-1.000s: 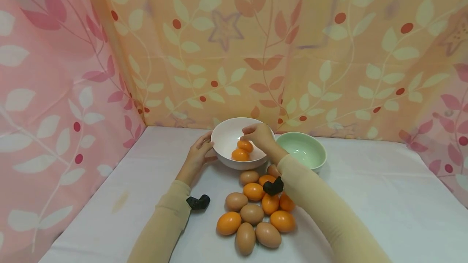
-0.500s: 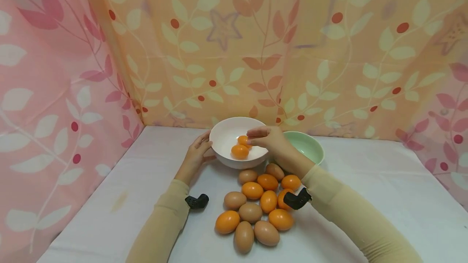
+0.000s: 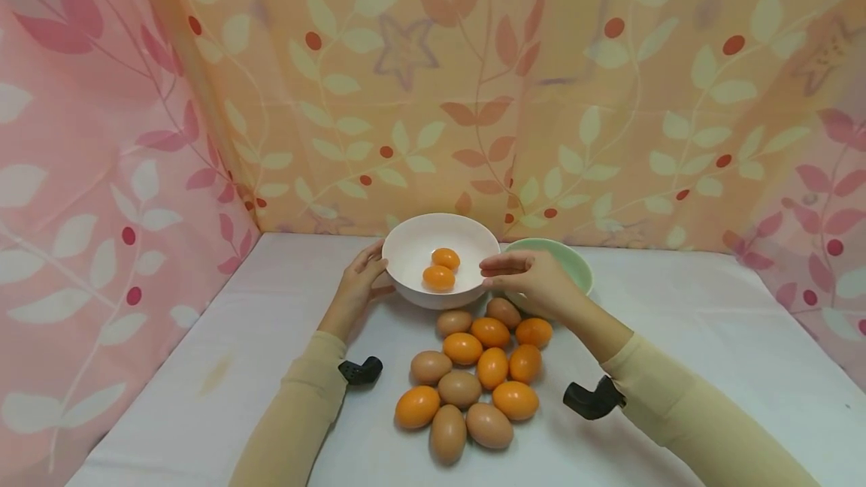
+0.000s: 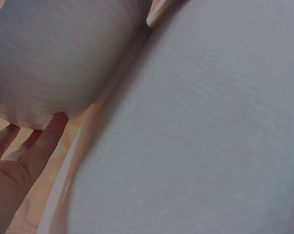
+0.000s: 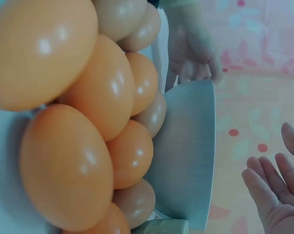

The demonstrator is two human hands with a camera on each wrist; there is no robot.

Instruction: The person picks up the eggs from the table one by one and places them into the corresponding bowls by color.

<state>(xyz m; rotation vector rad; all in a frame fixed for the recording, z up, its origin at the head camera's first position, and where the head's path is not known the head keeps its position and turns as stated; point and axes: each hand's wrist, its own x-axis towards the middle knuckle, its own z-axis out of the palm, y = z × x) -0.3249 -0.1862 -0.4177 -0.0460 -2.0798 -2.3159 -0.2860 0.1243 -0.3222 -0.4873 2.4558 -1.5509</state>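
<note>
A white bowl stands at the back of the table with two orange eggs inside, one behind the other. At its left side is my left hand; in the left wrist view the fingertips touch the bowl's outer wall, with the fingers fairly straight. Beside the right rim hovers my right hand, holding nothing, its fingers loosely extended. Several orange eggs and brown eggs lie close together in front of the bowl. The right wrist view shows this group large, with the empty right hand at its edge.
A pale green bowl stands against the right of the white bowl, partly hidden behind the right hand. The white-covered table ends at a floral curtain at the back, with pink floral cloth on the left.
My right hand has drawn back to the right, out from above the white bowl, and its fingers are apart from the orange eggs there. The left hand stays at the bowl's left side.
</note>
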